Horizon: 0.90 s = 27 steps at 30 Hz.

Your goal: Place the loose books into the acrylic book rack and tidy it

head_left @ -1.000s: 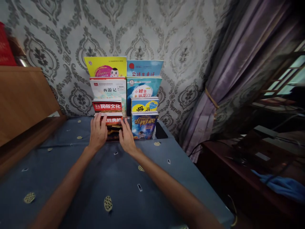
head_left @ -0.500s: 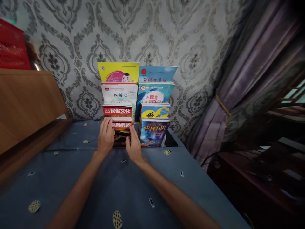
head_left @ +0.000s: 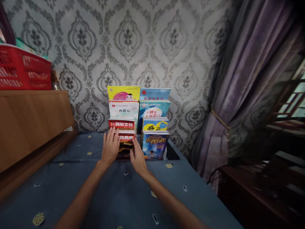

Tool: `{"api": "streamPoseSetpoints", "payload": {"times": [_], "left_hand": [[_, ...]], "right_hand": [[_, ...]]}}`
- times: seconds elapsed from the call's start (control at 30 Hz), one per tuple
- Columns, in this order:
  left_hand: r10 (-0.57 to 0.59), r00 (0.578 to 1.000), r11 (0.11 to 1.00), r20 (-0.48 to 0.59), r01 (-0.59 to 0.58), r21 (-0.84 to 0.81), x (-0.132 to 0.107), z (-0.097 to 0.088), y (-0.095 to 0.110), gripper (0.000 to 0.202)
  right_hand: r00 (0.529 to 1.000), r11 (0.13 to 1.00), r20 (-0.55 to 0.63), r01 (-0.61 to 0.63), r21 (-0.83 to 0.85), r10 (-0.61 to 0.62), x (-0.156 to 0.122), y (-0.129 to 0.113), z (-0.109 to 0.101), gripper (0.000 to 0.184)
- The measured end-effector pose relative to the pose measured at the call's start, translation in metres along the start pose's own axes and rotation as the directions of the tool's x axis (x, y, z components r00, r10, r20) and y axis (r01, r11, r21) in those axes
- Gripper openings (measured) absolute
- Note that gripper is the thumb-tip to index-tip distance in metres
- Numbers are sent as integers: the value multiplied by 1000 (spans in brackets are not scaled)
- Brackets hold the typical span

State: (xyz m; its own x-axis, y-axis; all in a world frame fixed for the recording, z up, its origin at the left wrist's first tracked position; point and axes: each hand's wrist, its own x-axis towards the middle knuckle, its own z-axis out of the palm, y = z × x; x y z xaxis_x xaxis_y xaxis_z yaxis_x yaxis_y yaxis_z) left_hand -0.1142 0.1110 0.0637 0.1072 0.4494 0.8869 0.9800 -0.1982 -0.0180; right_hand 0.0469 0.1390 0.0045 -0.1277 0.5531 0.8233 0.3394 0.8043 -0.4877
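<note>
Books stand upright in two stepped columns against the wall. My left hand (head_left: pixel 111 147) lies with fingers stretched on the left side of the front-left book (head_left: pixel 126 147), which has a red top and dark cover. At that book's right edge, my right hand (head_left: pixel 139 159) touches with fingers extended and thumb apart. Behind it rise a red book (head_left: pixel 124 124), a white book (head_left: pixel 124 110) and a yellow book (head_left: pixel 124 93). In the right column a dark blue book (head_left: pixel 154 147) is in front of a yellow-and-blue book (head_left: pixel 155 125), a teal book (head_left: pixel 154 109) and a blue book (head_left: pixel 154 94).
The books rest on a dark blue patterned cloth (head_left: pixel 114 197). A flat black object (head_left: pixel 172 153) lies right of them. At left, a red plastic basket (head_left: pixel 35 71) sits on a wooden headboard-like panel (head_left: pixel 35 117). A tied purple curtain (head_left: pixel 214 136) hangs at right.
My view has tilted up and turned slightly left, so the books appear lower and the red basket shows more. Both hands remain at the sides of the front-left book.
</note>
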Motion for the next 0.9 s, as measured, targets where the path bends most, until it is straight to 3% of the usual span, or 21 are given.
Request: {"api": "streamPoseSetpoints", "payload": {"times": [0.27, 0.43, 0.53, 0.6, 0.7, 0.73, 0.8, 0.9], "left_hand": [[16, 996, 992, 93, -28, 123, 40, -9, -1, 55], [33, 995, 996, 89, -40, 76, 36, -18, 0, 55], [99, 994, 995, 50, -98, -19, 8, -29, 8, 51], [173, 984, 980, 38, -168, -107, -22, -36, 15, 48], [263, 956, 950, 129, -233, -209, -75, -40, 23, 43], [272, 947, 945, 170, -231, -230, -92, -38, 25, 40], [274, 930, 939, 245, -203, -278, -118, -32, 28, 34], [263, 878, 932, 401, -124, -340, -139, -20, 31, 34]], "right_hand": [[999, 999, 41, -29, 24, 28, 17, -13, -7, 59], [998, 999, 63, -5, 45, 2, -8, -17, -37, 46], [994, 998, 88, -69, -4, 69, -38, -1, -82, 33], [979, 971, 42, -194, -138, 201, -56, 22, -118, 28], [881, 777, -67, -447, -443, 468, -71, 62, -166, 33], [860, 729, -100, -481, -487, 500, -71, 74, -177, 34], [843, 680, -126, -501, -535, 522, -65, 95, -188, 37], [801, 563, -93, -493, -663, 592, -49, 112, -184, 54]]}}
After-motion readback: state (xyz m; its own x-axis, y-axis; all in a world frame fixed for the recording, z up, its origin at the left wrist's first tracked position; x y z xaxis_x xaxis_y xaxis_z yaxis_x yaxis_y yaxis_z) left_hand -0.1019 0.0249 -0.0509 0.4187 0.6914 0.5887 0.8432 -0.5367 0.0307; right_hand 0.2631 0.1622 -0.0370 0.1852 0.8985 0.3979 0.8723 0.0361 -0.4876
